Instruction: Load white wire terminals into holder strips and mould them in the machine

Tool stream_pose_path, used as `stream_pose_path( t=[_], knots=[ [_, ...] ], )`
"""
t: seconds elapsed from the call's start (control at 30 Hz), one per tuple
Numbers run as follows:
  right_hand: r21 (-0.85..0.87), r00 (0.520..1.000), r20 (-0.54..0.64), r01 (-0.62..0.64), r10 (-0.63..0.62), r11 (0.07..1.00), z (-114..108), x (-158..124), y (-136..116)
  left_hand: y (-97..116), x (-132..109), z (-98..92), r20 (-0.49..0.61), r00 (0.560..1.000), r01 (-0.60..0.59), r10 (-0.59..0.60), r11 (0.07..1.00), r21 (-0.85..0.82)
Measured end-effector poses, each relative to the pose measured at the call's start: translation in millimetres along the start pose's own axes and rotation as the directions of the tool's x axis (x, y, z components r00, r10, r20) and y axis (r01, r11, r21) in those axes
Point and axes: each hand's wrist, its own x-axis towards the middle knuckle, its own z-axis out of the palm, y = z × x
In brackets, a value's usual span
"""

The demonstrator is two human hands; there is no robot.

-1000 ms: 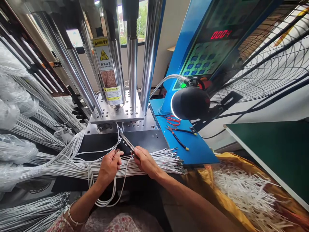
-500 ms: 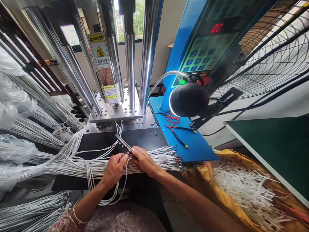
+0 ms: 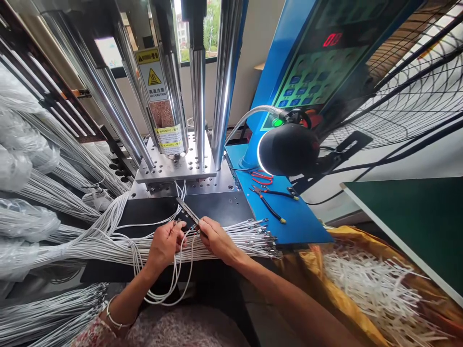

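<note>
While your left hand (image 3: 164, 243) pinches the end of a white cable (image 3: 176, 272) between thumb and fingers, your right hand (image 3: 217, 238) closes its fingers on the near end of the dark bar (image 3: 187, 211), which slants up from your hands over the black desk (image 3: 231, 207). The cable's tip seems to meet the bar, though it is too small to be sure. Both hands rest on the cable bundle (image 3: 104, 246) lying across the desk. Beyond, pliers (image 3: 269, 205) and red scissors (image 3: 262, 177) lie on the blue plate (image 3: 307, 226) beside the black lamp (image 3: 287, 149)
</note>
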Motion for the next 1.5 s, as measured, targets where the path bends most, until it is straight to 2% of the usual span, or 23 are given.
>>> stream_pose_path(
  t=[0.07, 0.13, 0.2, 0.37, 0.53, 0.77, 0.93, 1.1, 1.17, 1.23, 1.3, 1.33, 1.4, 1.43, 1.5],
  knots=[
    [0.136, 0.997, 0.025, -0.078, 0.076, 0.988, 0.6, -2.2, -2.4, -1.7, 1.8, -5.6, -0.028, 0.999, 0.018, -0.021, 0.994, -0.104],
    [0.224, 0.990, 0.077, -0.133, 0.118, 0.966, 0.7, -4.5, -5.2, -3.7, 1.6, -7.4, 0.044, 0.998, 0.054, -0.046, 0.978, -0.203],
    [0.262, 0.986, 0.115, -0.150, 0.123, 0.953, 0.5, -6.5, -7.8, -4.9, 0.4, -5.3, 0.097, 0.994, 0.071, -0.050, 0.972, -0.225],
    [0.278, 0.979, 0.165, -0.158, 0.115, 0.947, -1.0, -8.4, -10.1, -5.3, 0.2, 2.9, 0.111, 0.992, 0.077, -0.057, 0.980, -0.181],
    [0.184, 0.982, 0.160, -0.130, 0.101, 0.974, -2.4, -7.3, -6.1, -5.5, 3.2, 1.6, 0.123, 0.990, 0.090, -0.066, 0.974, -0.208],
    [0.263, 0.974, 0.178, -0.181, 0.136, 0.948, -4.9, -6.5, -6.9, -4.6, 2.0, 0.6, 0.148, 0.988, 0.077, -0.048, 0.977, -0.198],
    [0.104, 0.985, 0.147, -0.101, 0.085, 0.989, -5.0, -6.1, -7.9, -4.1, 1.7, 1.3, 0.142, 0.989, 0.077, -0.047, 0.973, -0.218],
    [-0.215, 0.988, 0.133, 0.106, -0.078, 0.971, -7.6, -5.8, -4.2, -1.4, 0.2, -0.7, 0.162, 0.985, 0.095, -0.060, 0.972, -0.216],
    [-0.291, 0.984, 0.138, 0.150, -0.114, 0.945, -8.4, -6.5, -3.9, 0.7, 0.3, -2.4, 0.190, 0.980, 0.094, -0.063, 0.983, -0.159],
    [-0.294, 0.986, 0.124, 0.143, -0.111, 0.945, -8.2, -7.3, -4.2, 2.8, 2.2, -5.3, 0.204, 0.978, 0.052, -0.042, 0.998, -0.045],
    [-0.238, 0.992, 0.081, 0.113, -0.096, 0.965, -7.5, -7.8, -4.3, 3.6, 5.9, -9.2, 0.111, 0.994, -0.013, 0.006, 0.998, 0.066],
    [-0.191, 0.995, 0.050, 0.094, -0.086, 0.977, -7.2, -7.7, -4.1, 3.1, 8.1, -11.3, 0.017, 0.999, -0.051, 0.049, 0.993, 0.109],
    [-0.094, 0.998, 0.013, 0.059, -0.058, 0.994, -7.1, -7.2, -2.9, 0.6, 12.0, -15.0, -0.175, 0.977, -0.097, 0.121, 0.985, 0.142],
    [-0.056, 0.999, 0.009, 0.044, -0.044, 0.997, -7.4, -6.9, -2.1, -1.1, 13.2, -16.1, -0.227, 0.965, -0.102, 0.130, 0.986, 0.129],
    [-0.017, 0.999, 0.030, 0.023, -0.023, 1.000, -8.4, -6.5, -0.7, -4.0, 13.3, -16.0, -0.217, 0.972, -0.079, 0.086, 0.996, 0.042]
  ],
)
